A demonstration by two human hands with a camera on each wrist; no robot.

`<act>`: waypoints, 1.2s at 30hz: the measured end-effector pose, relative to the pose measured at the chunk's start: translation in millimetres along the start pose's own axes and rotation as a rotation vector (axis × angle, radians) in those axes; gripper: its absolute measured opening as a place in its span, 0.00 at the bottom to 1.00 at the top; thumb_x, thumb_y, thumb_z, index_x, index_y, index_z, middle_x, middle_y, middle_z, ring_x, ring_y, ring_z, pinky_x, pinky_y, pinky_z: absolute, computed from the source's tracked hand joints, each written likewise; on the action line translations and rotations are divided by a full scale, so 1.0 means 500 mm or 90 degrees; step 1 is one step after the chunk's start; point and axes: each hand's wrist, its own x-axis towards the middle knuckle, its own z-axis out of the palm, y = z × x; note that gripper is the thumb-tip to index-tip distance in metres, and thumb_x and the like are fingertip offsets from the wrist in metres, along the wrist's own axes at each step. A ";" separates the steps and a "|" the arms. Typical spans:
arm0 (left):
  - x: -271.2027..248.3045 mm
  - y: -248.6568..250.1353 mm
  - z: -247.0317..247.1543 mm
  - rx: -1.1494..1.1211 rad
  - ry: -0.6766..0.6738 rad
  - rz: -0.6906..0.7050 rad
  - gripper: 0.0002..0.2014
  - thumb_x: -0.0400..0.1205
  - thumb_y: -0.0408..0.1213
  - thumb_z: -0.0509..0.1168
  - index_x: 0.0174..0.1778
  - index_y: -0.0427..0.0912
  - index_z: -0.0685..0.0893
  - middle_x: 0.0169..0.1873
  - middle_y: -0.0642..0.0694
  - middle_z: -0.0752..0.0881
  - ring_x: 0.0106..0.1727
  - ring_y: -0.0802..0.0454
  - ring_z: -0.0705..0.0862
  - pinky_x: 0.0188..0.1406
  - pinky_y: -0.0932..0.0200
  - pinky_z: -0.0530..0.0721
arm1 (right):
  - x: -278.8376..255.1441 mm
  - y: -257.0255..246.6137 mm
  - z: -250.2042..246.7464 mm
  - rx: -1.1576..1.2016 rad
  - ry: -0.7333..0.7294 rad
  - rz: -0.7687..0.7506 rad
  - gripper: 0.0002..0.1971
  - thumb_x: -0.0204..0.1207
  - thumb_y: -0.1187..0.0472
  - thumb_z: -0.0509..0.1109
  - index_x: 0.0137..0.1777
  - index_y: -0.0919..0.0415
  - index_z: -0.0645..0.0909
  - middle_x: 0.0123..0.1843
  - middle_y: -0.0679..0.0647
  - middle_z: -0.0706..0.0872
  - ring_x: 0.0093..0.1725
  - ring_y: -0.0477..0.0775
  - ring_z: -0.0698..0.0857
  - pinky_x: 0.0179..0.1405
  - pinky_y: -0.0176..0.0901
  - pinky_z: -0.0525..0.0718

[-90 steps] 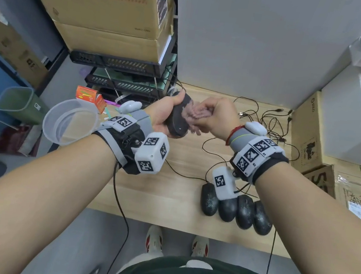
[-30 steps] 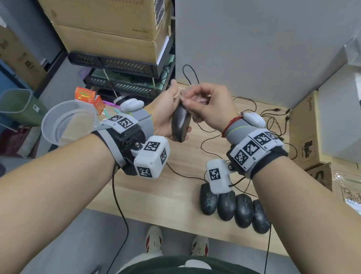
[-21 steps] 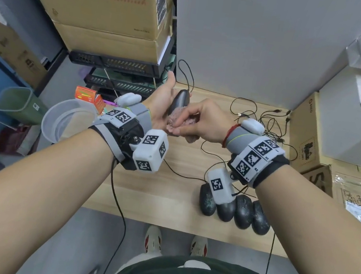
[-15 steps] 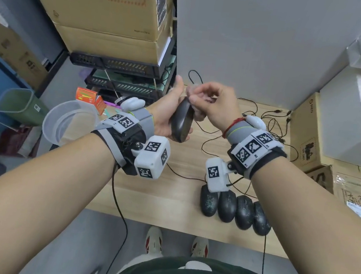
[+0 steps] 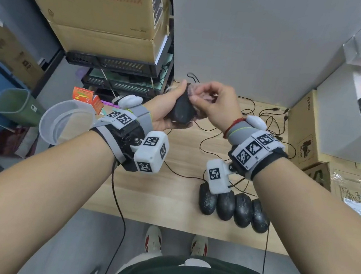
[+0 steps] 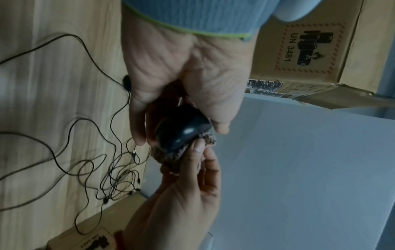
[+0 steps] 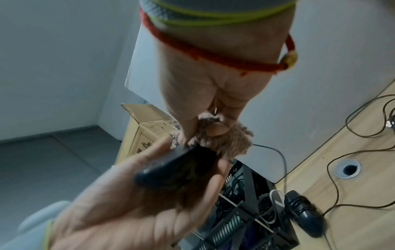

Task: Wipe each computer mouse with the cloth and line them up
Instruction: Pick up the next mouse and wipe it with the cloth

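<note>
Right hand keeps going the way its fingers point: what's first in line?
Almost nothing to travel: the right hand pinches the fuzzy pinkish-brown cloth against the black computer mouse gripped in the left hand. It would press into that mouse first.

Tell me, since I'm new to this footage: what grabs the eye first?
The two hands meeting above the wooden desk: the left hand grips a black mouse while the right hand pinches a fuzzy brown cloth against it. Near the desk's front edge, four black mice lie side by side.
</note>
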 end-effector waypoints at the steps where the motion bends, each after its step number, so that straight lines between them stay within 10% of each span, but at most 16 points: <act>1: 0.002 0.001 0.007 -0.012 -0.019 0.002 0.34 0.85 0.67 0.53 0.72 0.43 0.83 0.57 0.43 0.91 0.54 0.44 0.90 0.48 0.50 0.90 | 0.005 0.005 -0.003 -0.010 0.025 0.008 0.08 0.67 0.54 0.82 0.38 0.44 0.84 0.39 0.44 0.88 0.41 0.53 0.90 0.43 0.56 0.91; 6: 0.008 0.016 0.002 -0.110 0.003 -0.009 0.32 0.87 0.63 0.56 0.57 0.33 0.85 0.41 0.39 0.92 0.40 0.44 0.93 0.34 0.52 0.90 | -0.044 -0.003 0.027 -0.056 -0.177 -0.092 0.08 0.67 0.66 0.84 0.41 0.61 0.86 0.39 0.39 0.87 0.34 0.35 0.84 0.39 0.30 0.80; 12: -0.005 0.008 0.002 -0.009 -0.027 0.038 0.40 0.76 0.70 0.64 0.66 0.35 0.85 0.56 0.37 0.91 0.50 0.46 0.90 0.50 0.51 0.90 | -0.016 -0.002 -0.002 0.113 -0.078 -0.018 0.09 0.72 0.73 0.79 0.39 0.62 0.82 0.40 0.45 0.90 0.31 0.53 0.83 0.29 0.48 0.85; 17: 0.005 0.003 0.013 -0.079 0.056 0.054 0.31 0.84 0.58 0.67 0.72 0.34 0.81 0.50 0.38 0.89 0.40 0.45 0.89 0.40 0.48 0.89 | 0.008 -0.005 -0.017 0.059 0.053 0.027 0.09 0.71 0.64 0.81 0.40 0.53 0.84 0.36 0.46 0.87 0.31 0.51 0.85 0.36 0.58 0.91; 21: -0.002 0.011 0.003 -0.171 0.036 -0.012 0.29 0.91 0.54 0.53 0.75 0.31 0.76 0.64 0.31 0.87 0.56 0.36 0.90 0.43 0.45 0.91 | -0.033 -0.032 0.011 0.067 -0.114 -0.021 0.09 0.70 0.68 0.82 0.40 0.57 0.85 0.27 0.44 0.86 0.27 0.46 0.84 0.28 0.41 0.84; 23: -0.005 0.014 -0.003 -0.191 0.028 -0.034 0.28 0.91 0.52 0.52 0.69 0.28 0.78 0.60 0.30 0.87 0.48 0.37 0.92 0.36 0.48 0.91 | -0.044 -0.046 0.016 0.051 -0.178 -0.027 0.09 0.69 0.69 0.83 0.40 0.60 0.85 0.26 0.46 0.84 0.25 0.50 0.83 0.24 0.38 0.81; 26: -0.014 0.010 0.010 -0.169 -0.014 -0.004 0.13 0.89 0.40 0.59 0.56 0.32 0.82 0.45 0.33 0.87 0.33 0.42 0.89 0.28 0.56 0.88 | -0.023 -0.044 0.006 0.052 -0.114 -0.014 0.10 0.70 0.68 0.82 0.39 0.56 0.84 0.32 0.49 0.86 0.29 0.48 0.86 0.30 0.42 0.87; 30: -0.008 0.003 0.018 -0.161 0.066 -0.029 0.14 0.92 0.46 0.57 0.60 0.39 0.78 0.48 0.35 0.86 0.41 0.41 0.87 0.32 0.51 0.90 | 0.006 -0.024 -0.008 0.023 0.037 0.019 0.09 0.68 0.55 0.81 0.36 0.41 0.84 0.34 0.41 0.85 0.38 0.50 0.88 0.44 0.60 0.91; 36: -0.005 0.009 0.003 -0.174 0.087 -0.013 0.23 0.92 0.44 0.50 0.73 0.31 0.77 0.62 0.29 0.85 0.42 0.37 0.89 0.30 0.47 0.89 | -0.043 -0.035 0.035 0.055 -0.120 -0.027 0.10 0.71 0.67 0.81 0.40 0.54 0.84 0.30 0.45 0.85 0.27 0.48 0.85 0.27 0.38 0.81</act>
